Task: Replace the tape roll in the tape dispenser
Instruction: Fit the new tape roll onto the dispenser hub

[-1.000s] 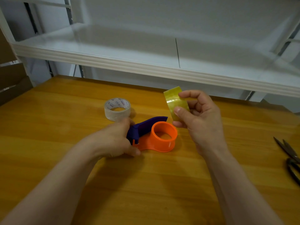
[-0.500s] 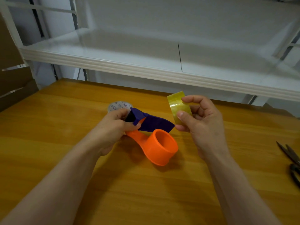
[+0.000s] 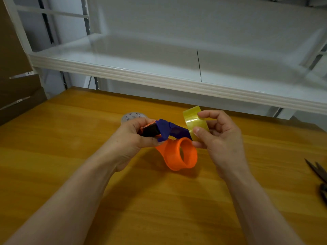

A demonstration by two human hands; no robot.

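My left hand (image 3: 130,138) grips the cutter end of the orange and purple tape dispenser (image 3: 177,152) and holds it above the wooden table (image 3: 70,156). Its orange hub ring hangs down to the right, with nothing on it. My right hand (image 3: 217,137) pinches a yellowish tape roll (image 3: 192,119) between thumb and fingers, right beside the dispenser's purple cover. A clear tape roll (image 3: 131,116) lies on the table behind my left hand, mostly hidden.
Dark scissors (image 3: 318,175) lie at the table's right edge. A white shelf (image 3: 159,75) runs across above the table's far side. Cardboard (image 3: 16,96) stands at the left.
My left hand lifted the dispenser off the table and turned it, so the hub ring now hangs on edge. My right hand brought the yellowish roll closer to the dispenser.
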